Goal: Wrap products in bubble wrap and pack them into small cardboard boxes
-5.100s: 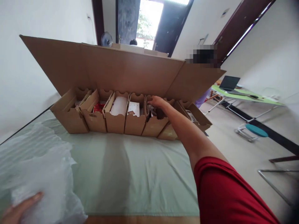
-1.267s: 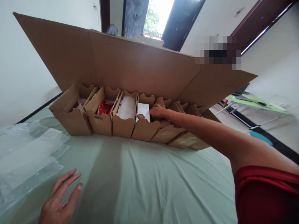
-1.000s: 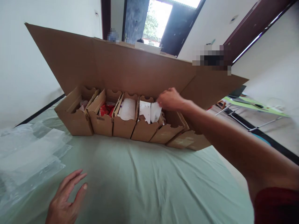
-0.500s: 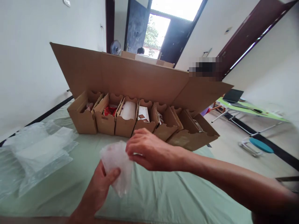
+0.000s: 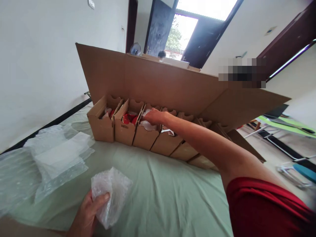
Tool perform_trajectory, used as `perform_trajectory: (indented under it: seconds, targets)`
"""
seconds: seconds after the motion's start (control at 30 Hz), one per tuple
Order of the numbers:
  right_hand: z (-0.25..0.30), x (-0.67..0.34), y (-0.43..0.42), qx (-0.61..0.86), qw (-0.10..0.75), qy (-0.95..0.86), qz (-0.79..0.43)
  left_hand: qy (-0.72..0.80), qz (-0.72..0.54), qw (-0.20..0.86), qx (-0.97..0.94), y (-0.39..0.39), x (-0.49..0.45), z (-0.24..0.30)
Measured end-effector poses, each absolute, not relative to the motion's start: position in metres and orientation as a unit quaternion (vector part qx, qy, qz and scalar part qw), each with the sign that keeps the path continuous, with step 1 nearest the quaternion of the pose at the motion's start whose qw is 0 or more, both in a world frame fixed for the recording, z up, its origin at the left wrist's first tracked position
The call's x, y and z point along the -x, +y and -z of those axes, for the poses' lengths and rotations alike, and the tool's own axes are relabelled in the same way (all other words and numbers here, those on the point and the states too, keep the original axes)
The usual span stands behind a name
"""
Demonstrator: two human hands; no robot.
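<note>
My left hand (image 5: pixel 86 210) grips a small bubble-wrap pouch (image 5: pixel 111 194) low over the pale green cloth (image 5: pixel 160 191). My right hand (image 5: pixel 153 116) reaches far forward into the third small cardboard box (image 5: pixel 145 136) of a row. Its fingers curl down over white wrapped contents (image 5: pixel 148 125); what they hold, if anything, is hidden. The boxes to the left hold red and white packets (image 5: pixel 128 118). A big brown cardboard sheet (image 5: pixel 158 82) stands behind the row.
Clear bubble-wrap bags (image 5: pixel 49 158) lie heaped on the cloth at the left. A white wall runs along the left side. A green folding table (image 5: pixel 288 123) and a teal stool (image 5: pixel 304 171) stand on the floor at the right. An open doorway (image 5: pixel 182 31) lies beyond.
My right hand let go of the pouch it had brought from a box and reached back to the row, further left. My left hand now holds the pouch alone.
</note>
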State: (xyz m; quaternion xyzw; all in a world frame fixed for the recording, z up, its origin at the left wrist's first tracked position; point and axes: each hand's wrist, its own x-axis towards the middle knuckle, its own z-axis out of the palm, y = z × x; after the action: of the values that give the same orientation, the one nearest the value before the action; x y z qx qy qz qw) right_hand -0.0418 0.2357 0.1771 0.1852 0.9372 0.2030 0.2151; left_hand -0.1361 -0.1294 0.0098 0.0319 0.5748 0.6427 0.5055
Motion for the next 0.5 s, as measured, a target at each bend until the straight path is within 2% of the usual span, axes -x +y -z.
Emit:
perform_trajectory:
  seconds: [0.13,0.2,0.27,0.3,0.33,0.43,0.5]
  targets:
    - [-0.173,0.037,0.228,-0.188,0.213,0.929,-0.238,0.571,-0.646,0.505,-0.044,-0.138,0.131,-0.006]
    - [-0.197,0.025,0.223,-0.238,0.162,0.93,-0.231,0.568,-0.652,0.499,-0.055,-0.143,0.133,-0.006]
    - [-0.237,0.007,0.215,-0.32,0.044,0.918,-0.229,0.567,-0.663,0.485,-0.06,-0.149,0.139,-0.006]
    - [-0.261,-0.003,0.209,-0.356,-0.052,0.904,-0.232,0.567,-0.672,0.473,-0.059,-0.152,0.143,-0.006]
    - [-0.285,-0.014,0.2,-0.38,-0.112,0.885,-0.246,0.565,-0.683,0.46,-0.056,-0.157,0.148,-0.007]
    - [-0.342,-0.039,0.157,-0.358,-0.301,0.853,-0.232,0.536,-0.723,0.434,-0.053,-0.17,0.164,-0.015]
    - [-0.35,-0.044,0.116,-0.323,-0.357,0.866,-0.132,0.481,-0.763,0.421,-0.095,-0.176,0.17,-0.028]
